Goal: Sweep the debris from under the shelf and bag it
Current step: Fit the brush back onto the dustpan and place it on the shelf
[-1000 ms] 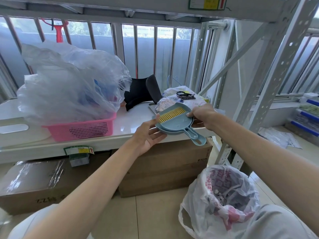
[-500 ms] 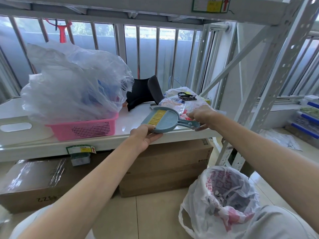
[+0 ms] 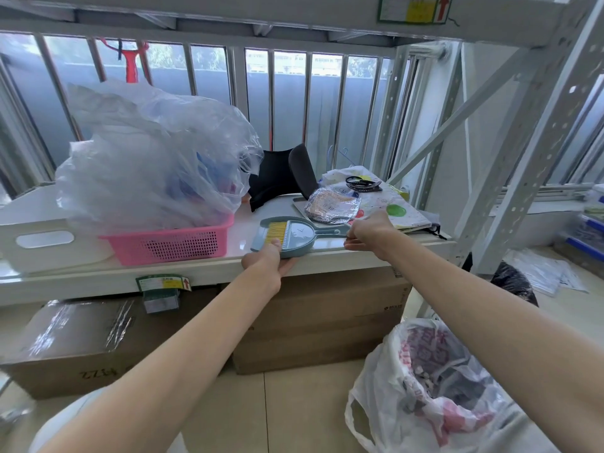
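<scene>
Dustpan (image 3: 295, 238) at shelf (image 3: 209, 271) edge, red-arrow label (image 3: 414, 8)

You face a white shelf board (image 3: 243, 228). On it sit a pink plastic basket (image 3: 170, 241), a black cloth (image 3: 277, 179) and, at the front edge, a blue plastic dustpan (image 3: 299, 240) with a yellow-bristled brush (image 3: 276, 231). Below, brown cardboard boxes (image 3: 313, 325) and a white plastic bag (image 3: 385, 400) stand on the tan tile floor (image 3: 294, 410).
</scene>
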A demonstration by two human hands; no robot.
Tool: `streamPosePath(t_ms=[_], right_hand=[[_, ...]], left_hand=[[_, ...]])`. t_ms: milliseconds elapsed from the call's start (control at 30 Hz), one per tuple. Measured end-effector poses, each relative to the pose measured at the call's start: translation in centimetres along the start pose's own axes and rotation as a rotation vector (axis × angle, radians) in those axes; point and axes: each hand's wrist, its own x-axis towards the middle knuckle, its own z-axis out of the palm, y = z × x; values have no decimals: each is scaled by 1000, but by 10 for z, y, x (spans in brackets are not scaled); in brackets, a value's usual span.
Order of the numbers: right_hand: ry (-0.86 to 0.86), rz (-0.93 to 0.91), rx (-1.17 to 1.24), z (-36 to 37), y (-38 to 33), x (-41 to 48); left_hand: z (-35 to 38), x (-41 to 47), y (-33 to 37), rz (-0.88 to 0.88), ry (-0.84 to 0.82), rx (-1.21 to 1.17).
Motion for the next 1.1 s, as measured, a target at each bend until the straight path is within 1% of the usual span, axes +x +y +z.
streamPosePath(t_ms=[233,433,500,533,567,633,667,700,733,800,900,1000,1100], right_hand=[[37,26,44,8,3,8],[55,13,42,10,4,13],[75,-3,-3,12,4,14],[93,-24,-57,14,4,14],[118,-59,-139,16,5,14],[185,-161,-353,18,5,9],[203,-215,-440,19,5,6],[209,-265,-512,20,5,4],[214,-316,-573,22,5,3],[220,-430,-678,25,6,3],[181,-557,-806,30,9,5],[189,-631,-894,36,12,7],[185,-638,-886,42,17,10]], left_hand=[[-10,8,13,30,-20,238],[-22,2,25,-30,-81,617],[-26,1,27,7,-97,806],[-27,1,27,92,-88,927],[-28,2,26,239,-63,1070],[-31,1,23,657,5,1336],[-31,0,20,852,6,1394],[-32,-2,19,993,-24,1405],[-32,-1,17,1079,-63,1417],[-34,4,12,1142,-148,1475],[-32,12,7,1160,-246,1516],[-27,20,4,1168,-330,1550],[-21,28,2,1159,-333,1575]])
